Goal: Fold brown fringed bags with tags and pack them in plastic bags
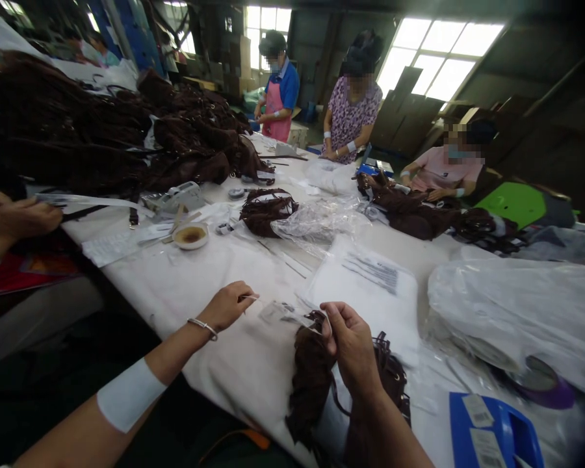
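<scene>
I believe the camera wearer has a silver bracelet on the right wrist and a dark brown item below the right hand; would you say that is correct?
Not quite: the head view shows the silver bracelet on the wrist of the left hand; the dark brown item is indeed below the right hand.

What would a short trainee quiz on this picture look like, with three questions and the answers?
1. Which of the camera wearer's arms wears the bracelet?
2. True or false: the left hand lies open and flat.
3. The labelled plastic object at lower right is: a) red, b) blue, c) yellow.

Key:
1. The left.
2. False: the left hand pinches a thin white strand.
3. b) blue.
</scene>
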A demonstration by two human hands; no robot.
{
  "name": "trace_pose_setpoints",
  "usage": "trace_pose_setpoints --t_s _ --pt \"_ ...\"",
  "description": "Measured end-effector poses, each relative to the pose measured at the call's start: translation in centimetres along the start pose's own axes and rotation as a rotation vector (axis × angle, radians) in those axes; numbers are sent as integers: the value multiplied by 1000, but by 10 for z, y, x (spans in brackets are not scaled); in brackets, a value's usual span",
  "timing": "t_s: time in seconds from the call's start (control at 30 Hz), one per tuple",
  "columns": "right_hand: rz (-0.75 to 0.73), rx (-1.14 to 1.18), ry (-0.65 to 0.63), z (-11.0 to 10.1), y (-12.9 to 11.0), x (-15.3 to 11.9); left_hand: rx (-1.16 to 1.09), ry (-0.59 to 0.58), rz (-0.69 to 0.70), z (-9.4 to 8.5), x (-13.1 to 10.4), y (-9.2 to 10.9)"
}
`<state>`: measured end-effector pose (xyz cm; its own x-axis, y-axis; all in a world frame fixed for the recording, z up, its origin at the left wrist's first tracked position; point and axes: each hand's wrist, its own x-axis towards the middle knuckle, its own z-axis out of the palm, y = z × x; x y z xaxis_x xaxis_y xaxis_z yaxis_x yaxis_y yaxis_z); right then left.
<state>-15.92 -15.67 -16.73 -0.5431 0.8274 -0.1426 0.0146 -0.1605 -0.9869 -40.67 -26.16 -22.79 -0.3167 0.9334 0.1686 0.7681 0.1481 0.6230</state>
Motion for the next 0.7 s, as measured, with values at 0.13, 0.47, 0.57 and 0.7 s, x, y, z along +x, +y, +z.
trace_pose_setpoints --t_s 0.13,0.47,0.57,0.7 --pt "46 -53 -29 8 5 14 72 12 -42 -6 31 -27" --pt "176 -137 -137 35 -3 35 -577 -392 -59 10 25 30" --pt "179 -71 -112 29 -4 32 -697 -535 -142 16 8 34" --pt "188 -85 -46 16 4 28 -955 -480 -232 13 -13 30"
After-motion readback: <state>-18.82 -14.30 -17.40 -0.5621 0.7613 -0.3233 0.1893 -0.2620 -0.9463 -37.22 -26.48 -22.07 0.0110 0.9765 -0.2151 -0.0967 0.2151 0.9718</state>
